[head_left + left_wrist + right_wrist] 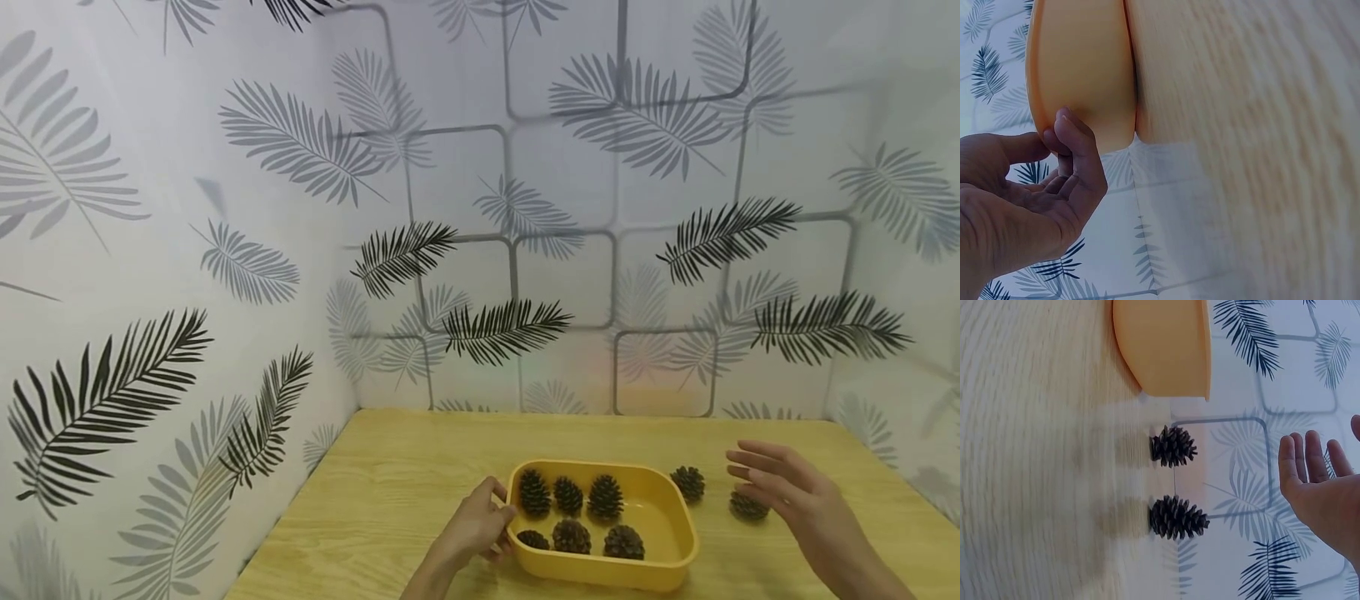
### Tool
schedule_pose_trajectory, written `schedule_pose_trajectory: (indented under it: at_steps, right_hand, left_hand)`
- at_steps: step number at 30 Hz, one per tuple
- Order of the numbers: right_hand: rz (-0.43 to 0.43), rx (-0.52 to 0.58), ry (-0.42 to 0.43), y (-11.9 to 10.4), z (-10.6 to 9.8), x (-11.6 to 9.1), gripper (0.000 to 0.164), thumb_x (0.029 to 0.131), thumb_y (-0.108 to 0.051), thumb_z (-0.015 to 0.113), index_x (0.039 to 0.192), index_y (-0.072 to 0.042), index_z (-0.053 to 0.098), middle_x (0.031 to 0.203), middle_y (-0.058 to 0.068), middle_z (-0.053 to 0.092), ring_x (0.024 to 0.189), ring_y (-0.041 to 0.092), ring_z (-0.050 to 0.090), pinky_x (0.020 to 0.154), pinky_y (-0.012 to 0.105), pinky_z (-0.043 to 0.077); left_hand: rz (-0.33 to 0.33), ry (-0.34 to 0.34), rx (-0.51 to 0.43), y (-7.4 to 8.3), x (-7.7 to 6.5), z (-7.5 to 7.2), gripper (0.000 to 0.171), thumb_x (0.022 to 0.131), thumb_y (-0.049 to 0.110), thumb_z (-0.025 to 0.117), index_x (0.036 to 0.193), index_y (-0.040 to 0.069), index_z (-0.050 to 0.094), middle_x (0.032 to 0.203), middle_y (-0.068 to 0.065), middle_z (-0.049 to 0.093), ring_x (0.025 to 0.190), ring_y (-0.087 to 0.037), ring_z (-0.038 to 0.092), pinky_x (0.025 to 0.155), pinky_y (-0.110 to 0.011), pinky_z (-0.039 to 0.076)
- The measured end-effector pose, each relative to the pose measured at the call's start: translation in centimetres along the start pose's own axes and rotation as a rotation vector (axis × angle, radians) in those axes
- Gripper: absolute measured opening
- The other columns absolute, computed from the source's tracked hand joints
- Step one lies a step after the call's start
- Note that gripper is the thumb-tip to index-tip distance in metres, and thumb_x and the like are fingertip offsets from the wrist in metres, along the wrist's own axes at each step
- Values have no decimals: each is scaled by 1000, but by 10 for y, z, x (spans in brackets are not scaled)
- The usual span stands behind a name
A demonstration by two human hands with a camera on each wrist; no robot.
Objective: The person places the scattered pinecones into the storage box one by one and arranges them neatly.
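Note:
A yellow plastic tray [592, 569] with rounded corners stands on the table, several brown pine cones [604, 497] inside it, mostly in its left and middle parts. My left hand [474, 525] grips the tray's left end at the rim; in the left wrist view its curled fingers lie against the outer wall. Two more pine cones stand on the table right of the tray: one pine cone [687, 483] near its corner, another pine cone [748, 505] farther right. Above the farther one hovers my right hand [798, 500], fingers extended, holding nothing and partly covering that cone.
The light wood-grain table [375, 492] reaches back to a pale curtain [562, 275] printed with grey and black leaves. The same curtain runs along the left side. Behind the back part, a dark grid frame shows through.

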State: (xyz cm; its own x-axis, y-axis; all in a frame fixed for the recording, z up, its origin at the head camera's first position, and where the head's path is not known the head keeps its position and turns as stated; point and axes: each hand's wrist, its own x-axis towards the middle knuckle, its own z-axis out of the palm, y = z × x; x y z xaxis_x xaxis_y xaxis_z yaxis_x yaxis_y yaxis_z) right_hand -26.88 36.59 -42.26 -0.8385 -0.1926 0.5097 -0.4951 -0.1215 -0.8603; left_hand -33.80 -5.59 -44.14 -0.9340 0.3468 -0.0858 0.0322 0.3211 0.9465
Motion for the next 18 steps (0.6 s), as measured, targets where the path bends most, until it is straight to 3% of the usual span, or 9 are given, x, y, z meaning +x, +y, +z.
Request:
schedule_pose_trajectory:
  at_steps: [6, 18]
  right_hand:
    - [-81, 44, -32, -2, -13, -3, 52, 110, 12, 25, 152, -8, 48, 143, -5, 62, 124, 9, 64, 99, 25, 55]
    - [-54, 45, 35, 0, -31, -10, 51, 111, 8, 25, 151, -13, 50, 143, -10, 61, 121, 7, 65, 94, 21, 56]
  left_hand:
    - [16, 9, 1, -3, 1, -1, 15, 107, 11, 56, 118, 3, 50, 74, -8, 60, 53, -15, 60, 42, -22, 47]
    - [34, 6, 0, -3, 0, 0, 14, 107, 10, 57, 117, 2, 51, 72, -10, 62, 53, -15, 61, 43, -22, 48]
